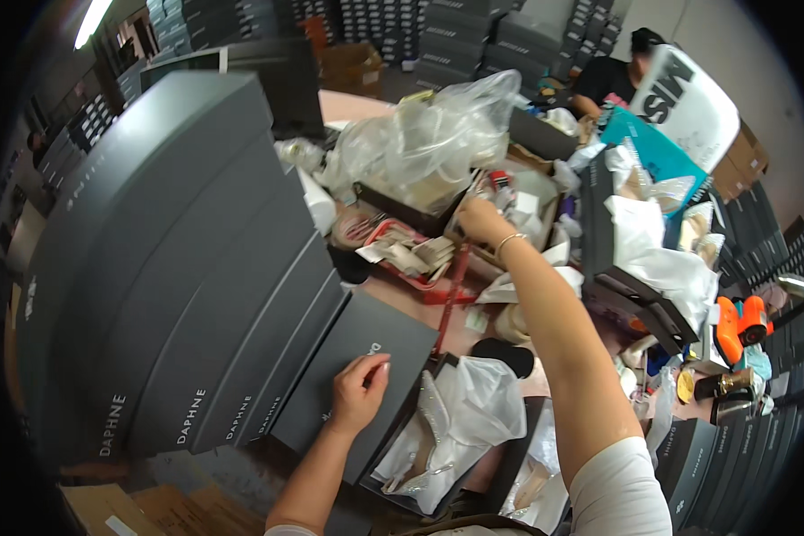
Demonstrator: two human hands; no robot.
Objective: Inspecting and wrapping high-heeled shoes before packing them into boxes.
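Note:
My left hand (pixel 360 393) hovers over or rests on the lid of a dark grey shoebox (pixel 393 330). Its fingers are curled in toward the thumb; whatever they may hold is too small to make out. Stretched far forward, my right hand (pixel 484 223) dips into a cardboard box of small items (pixel 473 255), its fingertips hidden among them. Close to me, an open shoebox (pixel 451 500) holds white tissue paper (pixel 487 393) and a shoe with a glittering strap (pixel 438 429). A second open box (pixel 531 473) with a sparkly shoe lies beside it, under my right arm.
Tall stacked grey shoeboxes (pixel 179 286) wall off the left. A red tray (pixel 420 268) holds small cards. Clear plastic bags (pixel 429 134) pile up behind. Rightward are an open shoebox (pixel 603 241) with tissue and an orange tool (pixel 741 326). A co-worker (pixel 612 80) is at the far right.

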